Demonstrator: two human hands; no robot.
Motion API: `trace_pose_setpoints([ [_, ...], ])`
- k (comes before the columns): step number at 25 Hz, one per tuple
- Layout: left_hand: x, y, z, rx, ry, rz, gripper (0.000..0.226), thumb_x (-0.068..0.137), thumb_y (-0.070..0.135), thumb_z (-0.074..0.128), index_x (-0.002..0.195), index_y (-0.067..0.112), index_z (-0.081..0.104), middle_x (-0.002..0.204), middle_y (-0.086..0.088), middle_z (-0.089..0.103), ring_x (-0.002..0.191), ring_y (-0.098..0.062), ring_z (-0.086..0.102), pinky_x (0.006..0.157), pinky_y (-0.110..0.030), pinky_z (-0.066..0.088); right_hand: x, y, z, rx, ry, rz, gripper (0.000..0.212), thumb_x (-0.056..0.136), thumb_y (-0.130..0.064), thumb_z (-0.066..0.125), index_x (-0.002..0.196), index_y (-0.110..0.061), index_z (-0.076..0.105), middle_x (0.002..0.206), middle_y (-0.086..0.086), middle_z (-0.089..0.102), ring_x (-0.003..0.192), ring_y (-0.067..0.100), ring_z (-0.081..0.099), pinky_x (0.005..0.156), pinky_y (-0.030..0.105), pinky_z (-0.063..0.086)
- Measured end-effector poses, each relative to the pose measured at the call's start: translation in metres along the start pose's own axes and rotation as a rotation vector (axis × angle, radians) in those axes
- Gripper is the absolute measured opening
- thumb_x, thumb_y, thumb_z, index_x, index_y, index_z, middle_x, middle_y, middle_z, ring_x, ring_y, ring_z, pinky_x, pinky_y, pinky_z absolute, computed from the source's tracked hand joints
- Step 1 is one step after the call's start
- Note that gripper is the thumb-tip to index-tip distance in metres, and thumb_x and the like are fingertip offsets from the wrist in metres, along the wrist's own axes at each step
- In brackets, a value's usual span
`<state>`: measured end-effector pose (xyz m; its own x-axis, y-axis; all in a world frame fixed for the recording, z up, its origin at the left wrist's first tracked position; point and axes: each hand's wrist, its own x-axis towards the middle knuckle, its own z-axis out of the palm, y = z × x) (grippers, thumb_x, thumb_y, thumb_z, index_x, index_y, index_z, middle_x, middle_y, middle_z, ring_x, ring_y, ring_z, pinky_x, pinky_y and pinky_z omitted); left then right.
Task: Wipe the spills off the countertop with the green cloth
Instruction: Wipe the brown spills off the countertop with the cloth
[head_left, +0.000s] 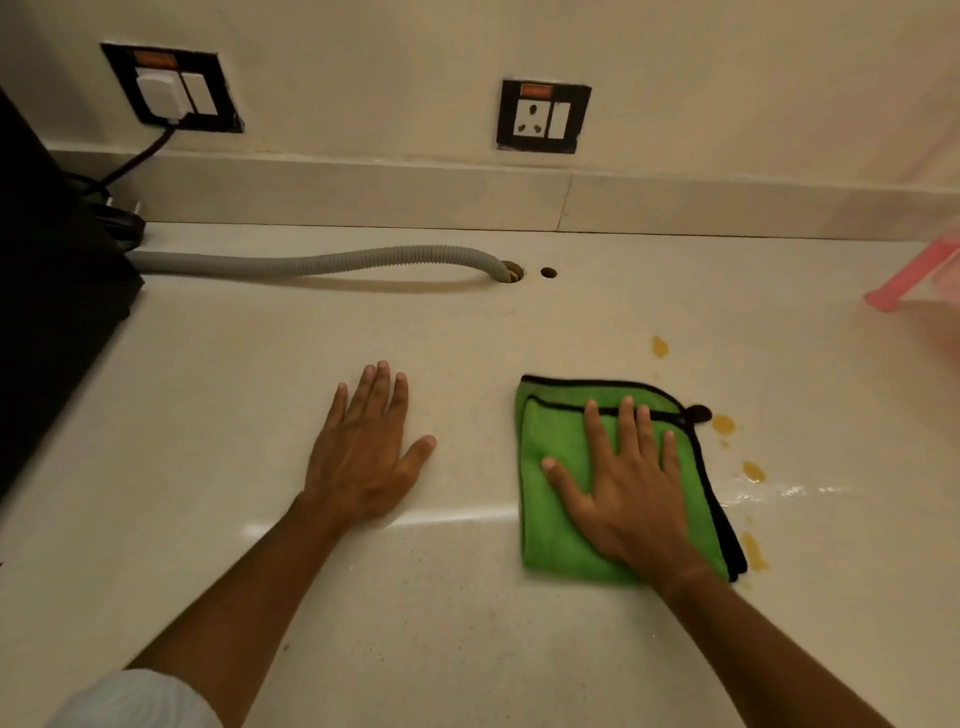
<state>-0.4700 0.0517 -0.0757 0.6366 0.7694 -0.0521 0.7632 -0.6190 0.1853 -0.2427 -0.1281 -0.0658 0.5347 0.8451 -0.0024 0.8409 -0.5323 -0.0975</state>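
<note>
A folded green cloth (550, 467) with black trim lies flat on the pale countertop (467, 623). My right hand (631, 488) presses flat on top of it, fingers spread. My left hand (363, 457) rests palm down on the bare countertop to the left of the cloth, holding nothing. Several yellow-orange spills dot the surface to the right of the cloth: one at the back (659, 346), one by the cloth's corner (723, 424), one further down (753, 471) and one near its lower right edge (753, 551). A wet sheen (779, 491) stretches to the right.
A grey corrugated hose (322, 260) runs along the back into a hole (511, 271), with a smaller hole (548, 272) beside it. A black appliance (47, 291) stands at the left. Two wall sockets (543, 117) (171, 88) sit above. A pink object (914, 275) is at the right edge.
</note>
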Motion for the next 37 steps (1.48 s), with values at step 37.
trace_pose_setpoints([
  [37, 0.002, -0.009, 0.001, 0.011, -0.015, 0.024, 0.092, 0.079, 0.071, 0.001, 0.152, 0.017, -0.011, 0.163, -0.005, -0.012, 0.150, -0.015, -0.011, 0.122, -0.038, -0.003, -0.052, 0.089, -0.003, 0.037, 0.020, -0.004, 0.082, 0.095, -0.070, 0.012, 0.157, -0.016, 0.011, 0.166, 0.008, 0.005, 0.153, 0.022, 0.001, 0.123, 0.041, 0.005],
])
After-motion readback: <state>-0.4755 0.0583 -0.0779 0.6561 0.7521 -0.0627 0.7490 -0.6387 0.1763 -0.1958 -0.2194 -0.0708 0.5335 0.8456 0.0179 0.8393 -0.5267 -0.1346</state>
